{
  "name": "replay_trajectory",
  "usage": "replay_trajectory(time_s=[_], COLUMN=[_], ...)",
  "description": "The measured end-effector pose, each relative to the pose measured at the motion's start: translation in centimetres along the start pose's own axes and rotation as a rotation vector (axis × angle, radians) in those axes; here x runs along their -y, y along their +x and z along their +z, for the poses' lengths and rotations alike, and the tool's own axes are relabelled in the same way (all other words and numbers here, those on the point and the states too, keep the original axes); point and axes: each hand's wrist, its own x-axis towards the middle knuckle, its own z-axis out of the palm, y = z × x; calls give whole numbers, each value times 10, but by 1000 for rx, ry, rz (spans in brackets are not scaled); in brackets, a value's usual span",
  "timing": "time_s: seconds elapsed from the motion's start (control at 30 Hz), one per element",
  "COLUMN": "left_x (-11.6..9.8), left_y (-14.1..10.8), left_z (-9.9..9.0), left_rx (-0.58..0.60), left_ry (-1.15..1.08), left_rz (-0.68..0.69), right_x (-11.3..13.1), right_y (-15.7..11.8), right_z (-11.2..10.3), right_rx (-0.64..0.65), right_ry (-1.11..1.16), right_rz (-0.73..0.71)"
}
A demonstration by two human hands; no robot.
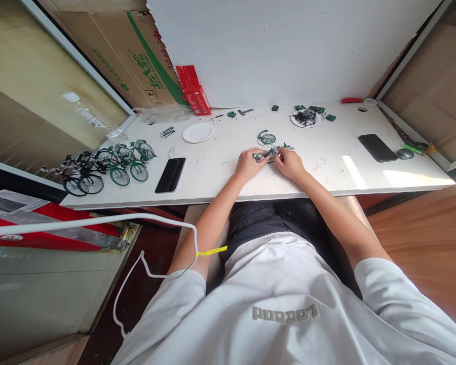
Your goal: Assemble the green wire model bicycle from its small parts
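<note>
Both of my hands meet over the white table, working on a small green model bicycle frame. My left hand has its fingers closed round the frame's left part. From the right, my right hand pinches at the same model with thumb and fingertips; exactly which part it grips is hidden. Just beyond the hands lies a loose model wheel with a green curved fender beside it. Small green and silver parts show above my right fingers.
Several finished-looking model bicycles stand at the left, near a phone and a white plate. A plate of black parts sits at the back right. Another phone lies right. A white cable crosses the lower left.
</note>
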Motion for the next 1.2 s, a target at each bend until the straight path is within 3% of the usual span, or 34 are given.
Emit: replay_trajectory(time_s=[1.2], left_x=[3], left_y=[-1], left_z=[2], left_rx=[47], left_ry=[-17], left_rz=[-27], right_x=[7], right_y=[-2], right_z=[-5], right_rx=[37], right_ry=[-40], right_rz=[24])
